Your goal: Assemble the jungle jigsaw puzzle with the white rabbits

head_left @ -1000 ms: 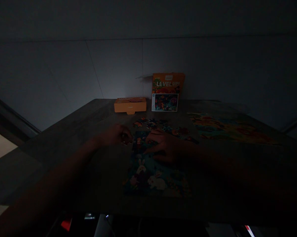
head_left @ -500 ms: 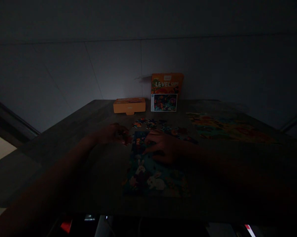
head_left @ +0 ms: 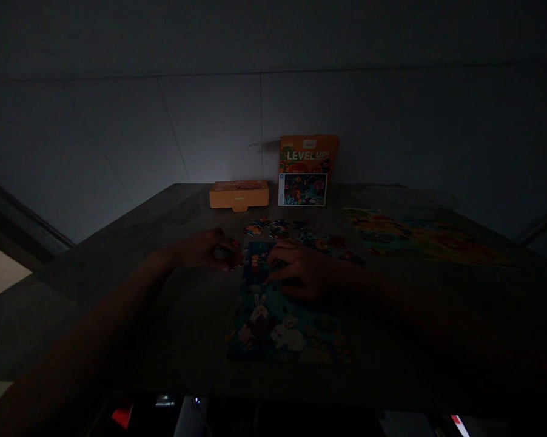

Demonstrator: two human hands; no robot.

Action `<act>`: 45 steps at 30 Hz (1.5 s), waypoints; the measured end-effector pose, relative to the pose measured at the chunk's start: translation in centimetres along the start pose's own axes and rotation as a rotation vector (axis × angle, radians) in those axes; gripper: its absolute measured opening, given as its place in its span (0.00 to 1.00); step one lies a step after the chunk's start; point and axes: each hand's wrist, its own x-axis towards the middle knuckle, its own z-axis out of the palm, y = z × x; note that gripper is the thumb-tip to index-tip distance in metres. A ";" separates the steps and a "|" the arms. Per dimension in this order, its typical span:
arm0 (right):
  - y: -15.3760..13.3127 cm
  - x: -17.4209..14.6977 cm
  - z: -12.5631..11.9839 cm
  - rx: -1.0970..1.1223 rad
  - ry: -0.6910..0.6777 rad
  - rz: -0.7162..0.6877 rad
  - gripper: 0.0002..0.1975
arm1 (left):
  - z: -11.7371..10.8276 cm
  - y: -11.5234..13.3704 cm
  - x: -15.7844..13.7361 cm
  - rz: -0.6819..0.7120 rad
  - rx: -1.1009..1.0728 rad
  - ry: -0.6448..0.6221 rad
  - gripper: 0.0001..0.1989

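Note:
A partly joined jigsaw puzzle [head_left: 267, 334] with white rabbits lies on the dark table in front of me. At its upper left edge, my left hand [head_left: 205, 250] has its fingers curled on a reddish puzzle piece [head_left: 236, 261]. My right hand [head_left: 303, 270] rests palm down on the upper right part of the puzzle, fingers apart and pressing on it; what lies beneath them is hidden. Just beyond the hands, several loose puzzle pieces [head_left: 278, 229] are scattered. The light is very dim, so finer detail is lost.
An orange box [head_left: 239, 197] lies at the table's far side. Beside it stands an orange "LEVEL UP!" box [head_left: 308, 155] with a picture card [head_left: 303, 190] leaning in front. Another colourful puzzle [head_left: 419, 237] lies at the right. Behind the table is a pale wall [head_left: 210, 127].
My left hand has shifted very slightly, with the reddish piece still at its fingertips by the puzzle's edge. My right hand stays in place on the puzzle.

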 end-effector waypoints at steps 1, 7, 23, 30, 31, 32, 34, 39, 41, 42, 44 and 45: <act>0.0 0.0 0.0 -0.003 0.000 0.004 0.15 | 0.1 0.0 0.0 -0.002 0.002 0.002 0.22; -0.1 0.0 0.0 -0.005 -0.022 0.030 0.15 | 0.0 -0.1 0.2 0.002 -0.044 -0.011 0.12; -0.2 -0.1 0.1 -0.020 0.024 -0.015 0.15 | 1.9 2.1 1.2 0.032 -0.577 0.286 0.09; -0.2 -0.1 0.2 -0.038 0.026 -0.004 0.14 | 3.6 3.3 2.6 -0.066 -0.594 0.362 0.12; -0.2 -0.1 0.2 -0.034 0.026 -0.002 0.14 | 3.9 3.3 2.7 -0.092 -0.543 0.324 0.12; -0.2 -0.1 0.2 -0.031 0.026 -0.002 0.14 | 4.1 3.2 2.9 -0.116 -0.481 0.293 0.12; -0.1 -0.1 0.2 -0.022 0.024 -0.003 0.14 | 4.3 3.0 3.0 -0.138 -0.361 0.265 0.11; 0.1 0.0 0.4 0.015 0.032 -0.009 0.14 | 3.5 1.5 2.5 -0.216 -0.103 0.347 0.13; 0.2 0.0 0.4 0.030 0.022 -0.003 0.14 | 2.9 0.5 2.1 -0.326 -0.025 0.376 0.15; 0.2 -0.1 0.4 0.034 0.015 0.004 0.14 | 2.6 -0.1 1.8 -0.388 0.008 0.383 0.17; 0.2 -0.1 0.3 0.030 0.011 0.020 0.14 | 2.1 -1.1 1.3 -0.492 0.070 0.384 0.19; 0.2 -0.2 0.3 0.024 0.008 0.029 0.13 | 2.0 -1.5 1.1 -0.527 0.096 0.377 0.19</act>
